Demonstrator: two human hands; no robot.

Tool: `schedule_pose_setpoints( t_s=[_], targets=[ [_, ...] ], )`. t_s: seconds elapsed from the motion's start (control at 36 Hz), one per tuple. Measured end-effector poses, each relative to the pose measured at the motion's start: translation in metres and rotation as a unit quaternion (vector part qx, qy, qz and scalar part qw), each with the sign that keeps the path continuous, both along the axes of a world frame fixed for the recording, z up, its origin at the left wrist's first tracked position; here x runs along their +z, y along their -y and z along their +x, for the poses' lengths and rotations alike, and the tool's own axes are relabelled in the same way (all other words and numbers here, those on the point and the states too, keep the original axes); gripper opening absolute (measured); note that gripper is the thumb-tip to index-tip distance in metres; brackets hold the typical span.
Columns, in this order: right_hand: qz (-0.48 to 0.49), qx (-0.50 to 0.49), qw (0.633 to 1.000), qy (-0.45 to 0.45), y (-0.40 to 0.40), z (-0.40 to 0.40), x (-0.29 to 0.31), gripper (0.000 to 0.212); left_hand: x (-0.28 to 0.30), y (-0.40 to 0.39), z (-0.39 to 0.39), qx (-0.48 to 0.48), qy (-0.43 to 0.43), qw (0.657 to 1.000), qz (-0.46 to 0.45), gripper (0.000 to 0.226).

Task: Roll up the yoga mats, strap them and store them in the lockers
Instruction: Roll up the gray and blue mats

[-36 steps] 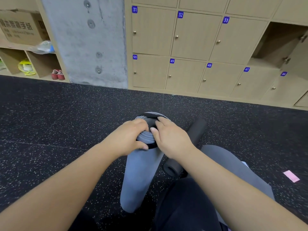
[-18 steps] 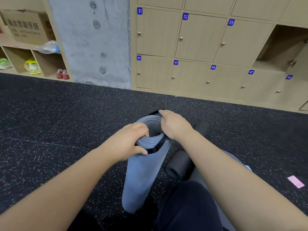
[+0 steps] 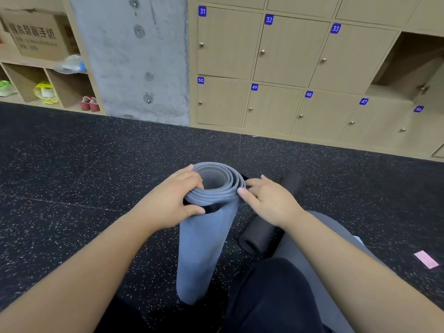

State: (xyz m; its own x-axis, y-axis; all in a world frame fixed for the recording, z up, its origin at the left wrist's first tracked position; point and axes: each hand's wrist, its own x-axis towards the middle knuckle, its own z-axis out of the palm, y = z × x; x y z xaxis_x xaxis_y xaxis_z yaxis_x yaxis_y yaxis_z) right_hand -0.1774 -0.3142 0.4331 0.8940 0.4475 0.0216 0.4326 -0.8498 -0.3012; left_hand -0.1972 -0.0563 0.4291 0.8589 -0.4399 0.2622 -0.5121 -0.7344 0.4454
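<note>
A rolled grey-blue yoga mat (image 3: pixel 200 248) stands on end on the dark floor in front of me. A black strap (image 3: pixel 212 208) loops round its top, just under the rim. My left hand (image 3: pixel 171 203) grips the left side of the top, fingers over the rim and thumb on the strap. My right hand (image 3: pixel 266 198) holds the right side, fingers on the strap there. A rolled black mat (image 3: pixel 269 222) lies on the floor to the right, partly under my right arm.
Numbered wooden lockers (image 3: pixel 276 73) line the far wall; one locker (image 3: pixel 408 66) at the right stands open. A concrete pillar (image 3: pixel 134 56) and shoe shelves (image 3: pixel 48 87) are at the left. A grey mat (image 3: pixel 319 248) lies under my leg. A pink slip (image 3: pixel 425 259) lies on the floor.
Both hands moved off the top face of the roll to its sides. The black strap has slid down over the rim, and the roll's spiral end now shows.
</note>
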Motion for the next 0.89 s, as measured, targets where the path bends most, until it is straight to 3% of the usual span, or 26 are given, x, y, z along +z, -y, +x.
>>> schedule_pose_setpoints(
  t_s=[0.19,0.25,0.36,0.53,0.75,0.89],
  targets=[
    [-0.029,0.052,0.996,0.066,0.003,-0.012,-0.019,0.076,0.001,0.003,0.001,-0.001,-0.014,1.000,-0.005,0.035],
    [-0.017,0.053,0.995,0.087,0.001,-0.010,-0.023,0.068,0.002,0.004,0.001,0.002,-0.020,1.000,-0.005,0.035],
    [0.049,0.040,0.987,0.148,-0.003,-0.020,-0.026,0.025,0.004,0.005,0.003,0.012,-0.024,1.000,-0.003,0.034],
    [0.055,0.075,0.977,0.194,-0.017,-0.030,-0.023,0.019,0.001,0.008,0.001,0.036,-0.009,0.999,-0.010,0.033],
    [0.116,0.046,0.975,0.184,-0.030,-0.042,-0.031,0.010,-0.009,0.014,-0.013,0.066,0.083,0.994,0.025,0.060],
    [0.130,0.018,0.980,0.150,-0.036,-0.041,-0.029,0.008,-0.030,0.022,-0.031,0.053,0.208,0.977,0.001,0.039]
  ],
)
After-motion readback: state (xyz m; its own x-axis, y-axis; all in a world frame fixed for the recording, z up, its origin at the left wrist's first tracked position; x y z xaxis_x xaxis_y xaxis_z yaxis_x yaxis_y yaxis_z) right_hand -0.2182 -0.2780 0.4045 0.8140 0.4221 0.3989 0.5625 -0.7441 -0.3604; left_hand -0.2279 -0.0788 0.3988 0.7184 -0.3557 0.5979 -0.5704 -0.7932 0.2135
